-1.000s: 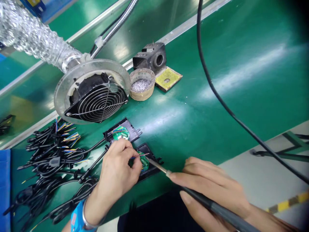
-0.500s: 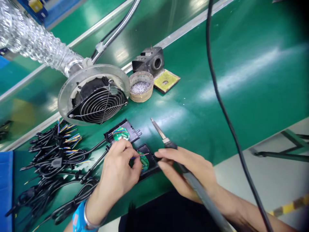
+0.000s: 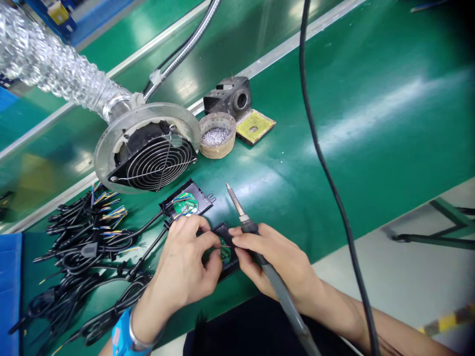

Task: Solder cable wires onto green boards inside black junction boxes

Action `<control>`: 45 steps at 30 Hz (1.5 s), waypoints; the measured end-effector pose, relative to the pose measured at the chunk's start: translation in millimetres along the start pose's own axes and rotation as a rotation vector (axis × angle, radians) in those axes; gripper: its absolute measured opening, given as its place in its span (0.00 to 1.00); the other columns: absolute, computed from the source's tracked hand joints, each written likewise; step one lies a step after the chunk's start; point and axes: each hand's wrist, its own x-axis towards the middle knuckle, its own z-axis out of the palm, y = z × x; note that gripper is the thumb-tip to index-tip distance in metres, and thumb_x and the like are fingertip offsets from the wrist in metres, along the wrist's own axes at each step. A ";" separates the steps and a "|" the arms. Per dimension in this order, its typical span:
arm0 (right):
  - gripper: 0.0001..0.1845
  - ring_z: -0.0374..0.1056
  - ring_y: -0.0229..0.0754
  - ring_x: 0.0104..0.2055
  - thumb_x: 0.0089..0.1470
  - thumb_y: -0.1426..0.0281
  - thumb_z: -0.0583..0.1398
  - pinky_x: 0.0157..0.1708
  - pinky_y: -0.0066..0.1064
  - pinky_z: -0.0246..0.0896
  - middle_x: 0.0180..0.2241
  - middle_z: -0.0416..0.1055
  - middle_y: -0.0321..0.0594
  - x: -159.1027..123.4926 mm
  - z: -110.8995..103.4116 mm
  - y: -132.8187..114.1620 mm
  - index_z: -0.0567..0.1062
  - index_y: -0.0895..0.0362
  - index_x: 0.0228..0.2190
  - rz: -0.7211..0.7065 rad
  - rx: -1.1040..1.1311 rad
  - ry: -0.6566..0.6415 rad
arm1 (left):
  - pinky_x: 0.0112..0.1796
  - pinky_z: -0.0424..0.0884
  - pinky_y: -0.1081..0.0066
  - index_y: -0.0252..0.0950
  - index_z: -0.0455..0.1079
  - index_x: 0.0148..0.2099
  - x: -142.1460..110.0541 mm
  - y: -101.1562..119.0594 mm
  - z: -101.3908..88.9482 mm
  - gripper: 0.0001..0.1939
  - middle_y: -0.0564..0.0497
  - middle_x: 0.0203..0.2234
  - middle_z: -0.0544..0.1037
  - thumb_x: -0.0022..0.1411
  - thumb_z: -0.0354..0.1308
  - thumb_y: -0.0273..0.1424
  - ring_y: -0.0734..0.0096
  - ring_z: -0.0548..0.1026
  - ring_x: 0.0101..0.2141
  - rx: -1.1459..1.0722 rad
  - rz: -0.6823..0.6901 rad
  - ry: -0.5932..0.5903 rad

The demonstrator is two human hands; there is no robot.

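My right hand [image 3: 274, 257] is closed round a soldering iron [image 3: 237, 205], whose tip points up and away over the bench. Its fingertips are at the edge of the nearer black plastic case [image 3: 222, 230]. Inside that case is a green circuit board [image 3: 225, 254], partly covered by my hands. My left hand [image 3: 189, 262] pinches a thin wire [image 3: 224, 246] above this board. Just beyond the left hand lies a second black case [image 3: 200, 192] with a green circuit board [image 3: 185, 201] and coloured wires. Black cords run from both cases to the left.
A fume extractor fan [image 3: 159, 163] hangs at the upper left. Behind the cases stand a bowl of solder bits [image 3: 217, 151], an iron holder [image 3: 230, 96] and a yellow sponge [image 3: 256, 126]. Bundled black cables [image 3: 81, 252] lie left. The iron's cord [image 3: 326, 168] crosses the right side.
My right hand has drawn the soldering iron off the board, turned its tip upward and moved left to the nearer case. My left hand keeps its pinch, shifted slightly.
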 end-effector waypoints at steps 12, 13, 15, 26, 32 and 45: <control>0.17 0.62 0.38 0.27 0.54 0.84 0.57 0.28 0.31 0.63 0.30 0.73 0.40 2.6 8.8 2.1 0.70 0.59 0.44 -0.125 0.056 0.032 | 0.45 0.63 0.57 0.39 0.74 0.39 -1.3 -0.6 -1.4 0.07 0.47 0.40 0.72 0.62 0.54 0.28 0.61 0.69 0.43 -0.089 -0.007 0.032; 0.16 0.61 0.39 0.27 0.55 0.83 0.56 0.27 0.31 0.62 0.29 0.72 0.40 1.7 8.6 3.1 0.70 0.59 0.45 -0.137 0.037 0.024 | 0.45 0.63 0.57 0.39 0.74 0.39 -1.6 -1.1 -1.8 0.07 0.48 0.40 0.72 0.62 0.55 0.28 0.61 0.70 0.43 -0.101 -0.008 0.033; 0.15 0.58 0.39 0.27 0.59 0.80 0.53 0.26 0.31 0.59 0.27 0.68 0.40 1.7 6.4 4.1 0.70 0.61 0.46 -0.157 -0.002 0.003 | 0.46 0.64 0.58 0.39 0.73 0.39 -1.8 -2.3 -2.7 0.06 0.48 0.40 0.72 0.63 0.55 0.28 0.62 0.70 0.43 -0.146 -0.019 0.039; 0.14 0.64 0.37 0.30 0.56 0.81 0.57 0.29 0.28 0.65 0.30 0.72 0.39 10.7 -6.9 2.0 0.72 0.58 0.44 -0.056 0.045 -0.077 | 0.47 0.64 0.61 0.39 0.74 0.39 4.8 -6.3 -5.5 0.08 0.50 0.40 0.73 0.62 0.56 0.22 0.65 0.70 0.43 -0.142 0.000 -0.045; 0.15 0.72 0.38 0.32 0.53 0.84 0.57 0.32 0.29 0.71 0.31 0.76 0.42 3.9 -2.8 3.2 0.74 0.58 0.41 -0.051 0.062 0.001 | 0.44 0.64 0.61 0.40 0.73 0.41 4.6 -6.5 -5.2 0.08 0.50 0.41 0.72 0.66 0.53 0.25 0.65 0.68 0.42 -0.017 0.071 -0.067; 0.22 0.67 0.37 0.28 0.54 0.79 0.57 0.26 0.29 0.67 0.30 0.72 0.38 8.5 -44.5 -10.5 0.72 0.54 0.51 0.011 0.097 0.008 | 0.41 0.63 0.63 0.39 0.72 0.39 6.8 -2.3 -6.4 0.09 0.51 0.39 0.72 0.67 0.51 0.25 0.67 0.69 0.39 0.099 0.046 -0.076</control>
